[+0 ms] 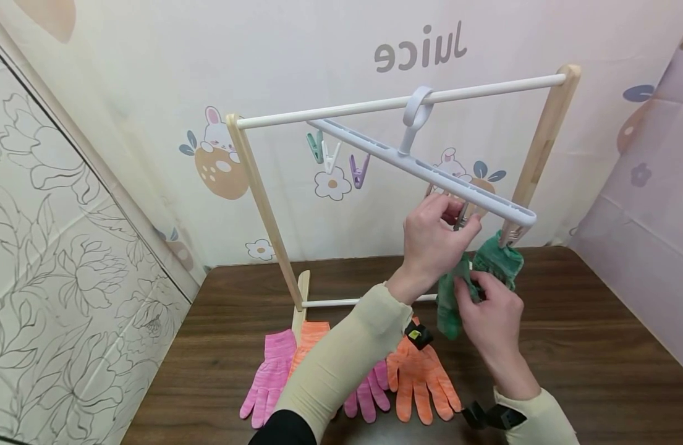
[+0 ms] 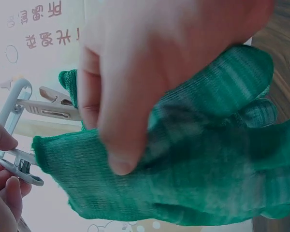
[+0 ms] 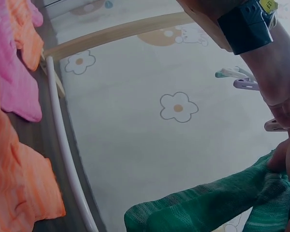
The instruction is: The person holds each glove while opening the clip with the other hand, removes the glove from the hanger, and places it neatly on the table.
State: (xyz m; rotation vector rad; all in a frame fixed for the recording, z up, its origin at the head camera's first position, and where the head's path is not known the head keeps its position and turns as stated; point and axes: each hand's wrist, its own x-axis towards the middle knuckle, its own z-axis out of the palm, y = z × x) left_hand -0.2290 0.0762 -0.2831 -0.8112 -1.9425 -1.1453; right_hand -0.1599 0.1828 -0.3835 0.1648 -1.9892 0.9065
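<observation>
My left hand [image 1: 436, 238] pinches a grey clothespin [image 1: 462, 216] hanging under the white hanger [image 1: 419, 167]. My right hand [image 1: 492, 312] pinches a green knit glove [image 1: 449, 306] below it. In the left wrist view, the cuff of this glove [image 2: 87, 164] is right at the jaws of the pinched clothespin [image 2: 23, 163]. Behind it, another clothespin [image 2: 50, 108] at the hanger's end grips a second green glove [image 1: 499, 259]. The right wrist view has the held glove [image 3: 208, 203] at the bottom, with most of my right hand cut off.
The hanger hooks over the white rail of a wooden-sided rack [image 1: 260, 210]. Green [image 1: 315, 147], white [image 1: 330, 157] and purple clothespins [image 1: 359, 171] hang from its far half. Pink [image 1: 271, 371] and orange gloves [image 1: 421, 383] lie on the brown table [image 1: 586, 346], partly behind my left sleeve.
</observation>
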